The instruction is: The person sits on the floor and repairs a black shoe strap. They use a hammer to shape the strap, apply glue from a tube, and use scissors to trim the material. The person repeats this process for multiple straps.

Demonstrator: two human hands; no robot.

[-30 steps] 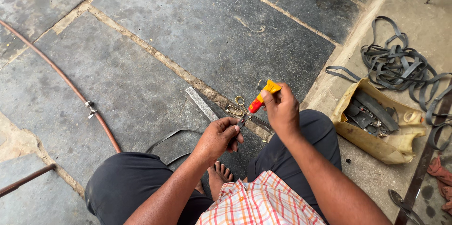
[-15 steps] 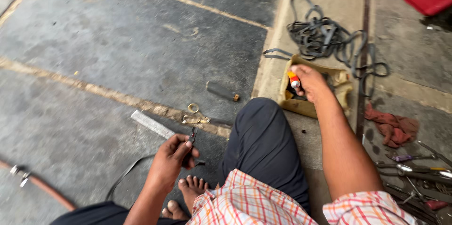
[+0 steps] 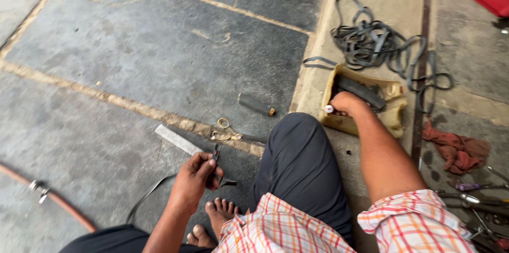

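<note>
1. Head view: left hand (image 3: 197, 179) low over the floor (image 3: 132, 46), grip pinched shut on a small black strip (image 3: 214, 158) between thumb & fingers.
2. Right hand (image 3: 347, 102) reaches out to the tan tray (image 3: 395, 112), grip closed round a small tube (image 3: 329, 109), white tip poking out.
3. Ruler (image 3: 177, 139), scissors (image 3: 225, 131) & dark handle (image 3: 255, 104) lie on the floor nr the knee.
4. Rubber strips (image 3: 371, 41) heaped behind the tray; red rag (image 3: 456, 149) to its right.
</note>
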